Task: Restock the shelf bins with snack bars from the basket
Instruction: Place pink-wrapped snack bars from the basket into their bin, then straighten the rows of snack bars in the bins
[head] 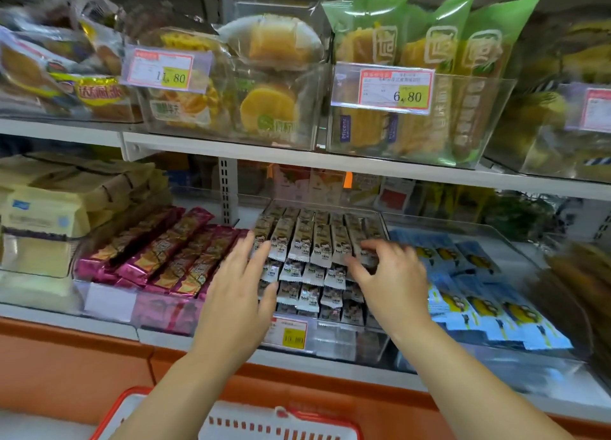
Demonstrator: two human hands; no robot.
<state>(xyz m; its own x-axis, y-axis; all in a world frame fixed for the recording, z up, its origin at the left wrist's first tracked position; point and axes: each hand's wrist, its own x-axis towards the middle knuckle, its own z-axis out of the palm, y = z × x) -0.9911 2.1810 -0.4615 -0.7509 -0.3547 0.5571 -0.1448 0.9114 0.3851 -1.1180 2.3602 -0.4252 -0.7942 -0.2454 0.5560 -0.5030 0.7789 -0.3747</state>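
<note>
A clear shelf bin (334,340) on the lower shelf holds several rows of small white snack bars (310,244) standing on end. My left hand (238,290) lies with straight fingers against the left side of these bars. At the bars' right side my right hand (386,274) hovers with loosely curled fingers, its fingertips touching the top row. Neither hand holds a bar. The red and white basket (281,419) shows at the bottom edge, below my forearms; its contents are hidden.
Purple-wrapped bars (158,254) fill the bin to the left, blue packets (479,294) the bin to the right. A yellow price tag (291,335) hangs on the middle bin. Above, clear bins hold bagged cakes (264,85) and green packs (420,75). An orange ledge (66,363) runs below.
</note>
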